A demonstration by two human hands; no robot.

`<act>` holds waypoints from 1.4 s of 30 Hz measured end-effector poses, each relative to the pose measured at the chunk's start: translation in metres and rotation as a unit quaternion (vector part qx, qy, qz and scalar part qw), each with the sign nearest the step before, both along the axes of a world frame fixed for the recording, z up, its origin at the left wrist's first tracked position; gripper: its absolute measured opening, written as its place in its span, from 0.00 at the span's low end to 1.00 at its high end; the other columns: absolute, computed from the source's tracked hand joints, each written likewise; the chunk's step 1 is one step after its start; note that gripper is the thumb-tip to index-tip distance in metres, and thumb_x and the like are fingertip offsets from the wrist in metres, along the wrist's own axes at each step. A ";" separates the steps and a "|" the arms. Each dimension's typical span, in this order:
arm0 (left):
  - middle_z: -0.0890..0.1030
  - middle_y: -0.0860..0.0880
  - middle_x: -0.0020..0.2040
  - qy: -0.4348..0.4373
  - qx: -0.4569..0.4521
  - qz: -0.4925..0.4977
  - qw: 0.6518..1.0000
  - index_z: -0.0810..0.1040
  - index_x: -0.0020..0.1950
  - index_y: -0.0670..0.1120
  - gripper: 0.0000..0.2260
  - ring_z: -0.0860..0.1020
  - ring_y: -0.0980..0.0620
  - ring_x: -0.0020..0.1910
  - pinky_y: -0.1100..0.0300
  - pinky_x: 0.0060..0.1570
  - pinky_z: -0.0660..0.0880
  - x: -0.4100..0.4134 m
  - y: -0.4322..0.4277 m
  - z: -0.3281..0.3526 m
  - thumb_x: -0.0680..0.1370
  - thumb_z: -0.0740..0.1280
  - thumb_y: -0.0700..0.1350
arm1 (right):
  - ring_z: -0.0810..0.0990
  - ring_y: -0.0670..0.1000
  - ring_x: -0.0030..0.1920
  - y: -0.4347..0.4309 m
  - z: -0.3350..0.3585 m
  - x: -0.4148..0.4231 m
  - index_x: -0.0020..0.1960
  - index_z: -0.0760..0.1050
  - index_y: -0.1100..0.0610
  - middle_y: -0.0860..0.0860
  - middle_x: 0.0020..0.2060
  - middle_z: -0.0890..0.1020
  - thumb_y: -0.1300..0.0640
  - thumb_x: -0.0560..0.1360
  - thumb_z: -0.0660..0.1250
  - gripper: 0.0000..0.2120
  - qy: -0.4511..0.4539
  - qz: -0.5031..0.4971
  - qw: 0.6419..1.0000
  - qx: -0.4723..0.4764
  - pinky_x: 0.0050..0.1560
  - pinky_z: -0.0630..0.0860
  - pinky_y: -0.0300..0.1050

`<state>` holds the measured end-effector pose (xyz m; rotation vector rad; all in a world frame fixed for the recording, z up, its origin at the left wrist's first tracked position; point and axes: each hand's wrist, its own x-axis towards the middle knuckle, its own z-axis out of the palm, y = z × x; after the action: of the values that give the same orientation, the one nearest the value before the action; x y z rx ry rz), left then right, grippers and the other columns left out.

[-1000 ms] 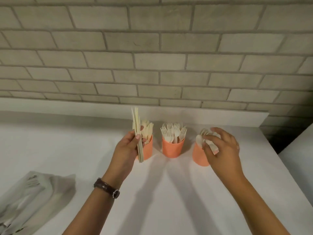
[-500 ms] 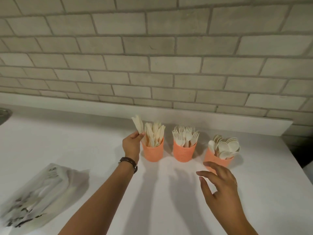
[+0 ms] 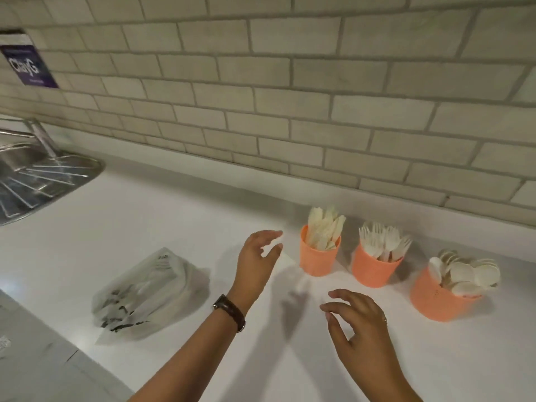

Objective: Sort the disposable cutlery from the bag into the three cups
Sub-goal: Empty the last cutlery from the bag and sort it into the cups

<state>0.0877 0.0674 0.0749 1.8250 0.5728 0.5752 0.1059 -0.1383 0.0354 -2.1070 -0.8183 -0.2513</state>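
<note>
Three orange cups stand in a row on the white counter near the brick wall. The left cup holds knives, the middle cup holds forks, and the right cup holds spoons. A crumpled clear plastic bag lies flat to the left. My left hand, with a watch on its wrist, hovers empty just left of the knife cup, fingers apart. My right hand floats empty over the counter in front of the cups, fingers spread.
A steel sink with a faucet sits at the far left. A purple sign hangs on the brick wall. The counter's front edge runs diagonally at the lower left.
My left hand let go of the knives into the left cup and drew back, open. My right hand stayed low and open. The view swung left, showing the sink.
</note>
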 end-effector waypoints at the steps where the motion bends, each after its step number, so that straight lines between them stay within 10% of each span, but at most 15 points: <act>1: 0.80 0.55 0.56 -0.001 0.012 -0.018 1.000 0.81 0.50 0.55 0.09 0.78 0.57 0.54 0.67 0.54 0.72 -0.021 0.009 0.005 0.76 0.67 0.41 | 0.72 0.40 0.52 0.014 -0.003 -0.005 0.47 0.74 0.42 0.38 0.49 0.78 0.49 0.70 0.60 0.08 0.014 0.007 1.000 -0.002 0.53 0.71 0.51; 7: 0.83 0.62 0.45 0.090 0.085 -0.024 0.992 0.83 0.46 0.56 0.09 0.79 0.65 0.47 0.76 0.47 0.71 -0.143 0.095 0.003 0.76 0.67 0.42 | 0.76 0.38 0.50 0.112 -0.013 -0.048 0.39 0.77 0.38 0.35 0.45 0.80 0.57 0.72 0.70 0.13 0.199 0.053 0.978 0.027 0.48 0.69 0.28; 13: 0.77 0.65 0.51 0.187 0.268 -0.049 0.944 0.81 0.55 0.56 0.11 0.75 0.65 0.51 0.75 0.50 0.70 -0.215 0.168 -0.034 0.77 0.62 0.50 | 0.80 0.47 0.40 0.212 -0.017 -0.090 0.41 0.72 0.51 0.45 0.41 0.80 0.50 0.69 0.73 0.10 0.337 0.000 0.941 0.035 0.37 0.72 0.37; 20: 0.83 0.59 0.40 0.191 0.353 -0.167 0.901 0.83 0.50 0.51 0.16 0.80 0.61 0.40 0.64 0.48 0.78 -0.230 0.204 -0.060 0.70 0.59 0.52 | 0.80 0.48 0.38 0.281 -0.020 -0.112 0.45 0.65 0.49 0.48 0.42 0.78 0.42 0.63 0.75 0.23 0.366 -0.043 0.929 0.006 0.34 0.74 0.38; 24: 0.82 0.62 0.35 0.183 0.360 -0.219 0.888 0.83 0.47 0.55 0.14 0.79 0.65 0.33 0.68 0.52 0.68 -0.229 0.209 -0.069 0.70 0.60 0.52 | 0.77 0.45 0.40 0.291 -0.030 -0.111 0.48 0.64 0.50 0.46 0.44 0.75 0.54 0.66 0.76 0.21 0.334 -0.042 0.942 -0.022 0.33 0.70 0.34; 29: 0.82 0.54 0.48 0.228 0.312 -0.225 0.895 0.80 0.58 0.50 0.19 0.81 0.55 0.43 0.64 0.45 0.74 -0.217 0.212 -0.062 0.75 0.53 0.49 | 0.72 0.45 0.41 0.283 -0.038 -0.111 0.49 0.65 0.52 0.45 0.44 0.71 0.68 0.66 0.66 0.18 0.305 -0.048 0.950 -0.047 0.35 0.66 0.33; 33: 0.71 0.49 0.67 0.308 0.335 -0.220 0.863 0.66 0.71 0.46 0.20 0.71 0.49 0.63 0.59 0.62 0.68 -0.185 0.212 -0.056 0.79 0.58 0.42 | 0.75 0.47 0.41 0.286 -0.038 -0.110 0.51 0.67 0.53 0.46 0.46 0.73 0.69 0.66 0.66 0.19 0.320 -0.045 0.946 -0.016 0.37 0.72 0.35; 42: 0.74 0.41 0.62 0.477 0.342 -0.170 0.791 0.67 0.64 0.38 0.14 0.73 0.45 0.61 0.58 0.56 0.71 -0.136 0.210 -0.075 0.80 0.54 0.41 | 0.73 0.46 0.30 0.295 -0.029 -0.107 0.52 0.70 0.53 0.41 0.47 0.74 0.67 0.66 0.70 0.19 0.296 -0.040 0.954 0.021 0.34 0.72 0.32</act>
<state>-0.0479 0.2773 -0.0001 2.8209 0.7003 -0.5489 -0.0011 0.1566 0.0063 -2.0118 -0.3652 0.3119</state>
